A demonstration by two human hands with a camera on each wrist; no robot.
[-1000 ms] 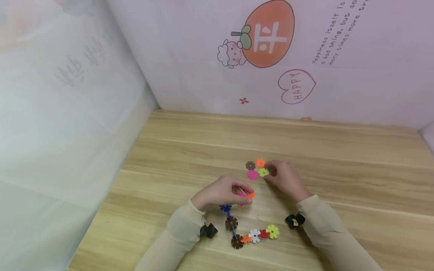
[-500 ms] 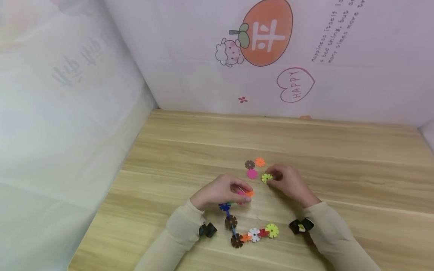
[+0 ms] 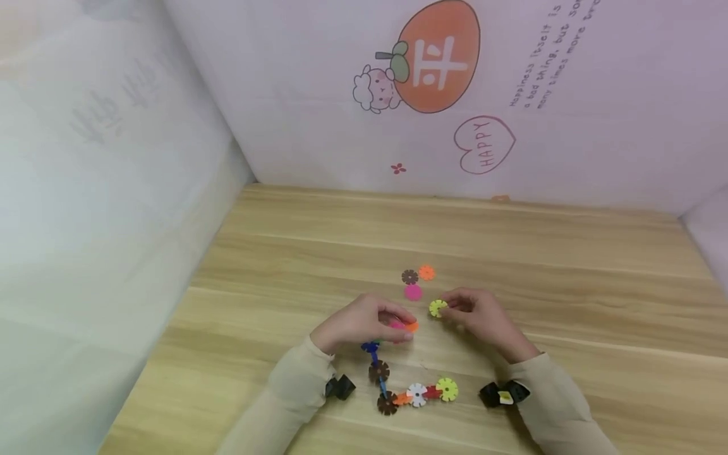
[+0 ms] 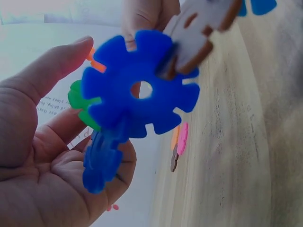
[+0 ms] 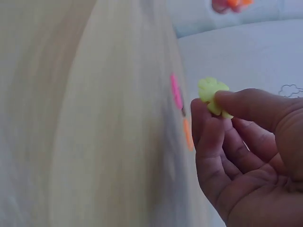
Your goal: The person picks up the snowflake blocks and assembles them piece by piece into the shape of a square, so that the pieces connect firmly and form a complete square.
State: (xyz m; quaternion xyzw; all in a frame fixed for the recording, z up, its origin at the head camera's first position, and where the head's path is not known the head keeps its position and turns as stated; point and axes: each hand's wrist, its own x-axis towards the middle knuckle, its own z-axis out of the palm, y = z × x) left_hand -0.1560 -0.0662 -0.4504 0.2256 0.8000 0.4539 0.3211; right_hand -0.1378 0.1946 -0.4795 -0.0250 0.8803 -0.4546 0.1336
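Note:
My left hand (image 3: pixel 364 322) grips one end of a chain of slotted plastic snowflake discs, with an orange disc (image 3: pixel 413 327) showing at its fingertips beside a pink one. From there the chain bends through a dark blue disc (image 4: pixel 113 104) and a brown disc (image 3: pixel 379 371), then turns right past a white disc (image 3: pixel 417 395) to a yellow-green end disc (image 3: pixel 447 389). Between thumb and fingers, my right hand (image 3: pixel 483 319) pinches a separate yellow-green disc (image 5: pixel 208 90). That disc is a short way right of the orange one. My left fingers partly hide the chain's gripped end.
Three loose discs lie beyond the hands: brown (image 3: pixel 409 277), orange (image 3: pixel 426 272) and pink (image 3: pixel 413 292). The wooden table (image 3: pixel 569 272) meets a printed white cloth wall (image 3: pixel 307 126) at the back and another cloth (image 3: pixel 142 253) at the left.
My right hand has taken the yellow-green disc from beside the loose discs and brought it nearer, towards the left hand. The left hand keeps its hold on the chain.

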